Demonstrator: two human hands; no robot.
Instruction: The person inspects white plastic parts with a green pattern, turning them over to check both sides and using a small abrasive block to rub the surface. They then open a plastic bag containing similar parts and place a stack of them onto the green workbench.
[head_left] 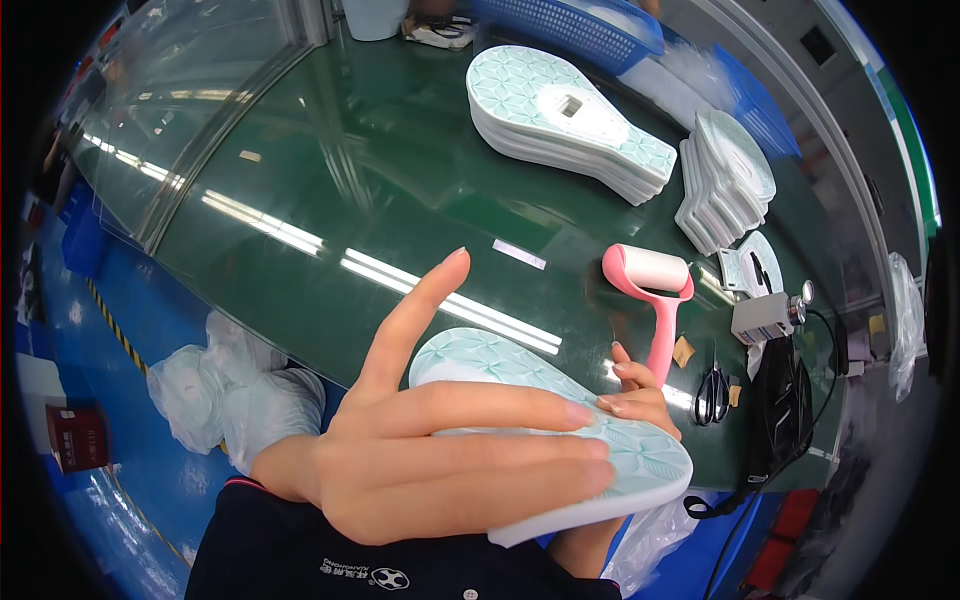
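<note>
A: Sole [560,410], pale mint with a leaf-pattern tread and a white foam edge, held up in front of the chest, over the near edge of the green table [330,190]. Tread side faces up.

B: Who has it?

A: Both hands. Left hand [450,450] lies flat across the tread, three fingers pressed along it, index finger lifted clear and pointing up. Not a closed grip: palm and fingers pressing down on the sole. Right hand [635,395] is mostly hidden behind the far edge; only fingertips show, curled onto the rim. So the sole is pinched between the two hands.

B: How far along would you put it?

A: Mid-piece, as a judgement. The tall stack of soles [565,115] farther back lies neat and flat, and a second fanned pile of white pieces [725,180] leans to its right. Cannot tell which pile is finished and which is waiting.

B: Tools in use?

A: None in hand. The pink roller [655,290] lies on the table just beyond the right fingertips, untouched. Scissors [712,392] lie to its right, near a small grey box [765,318] with a cable.

B: Anything else around?

A: Blue basket [570,25] at the far edge, clear plastic bags [235,385] on the blue floor to the left. One sole in hand, many stacked; the share done is not readable from here.
</note>
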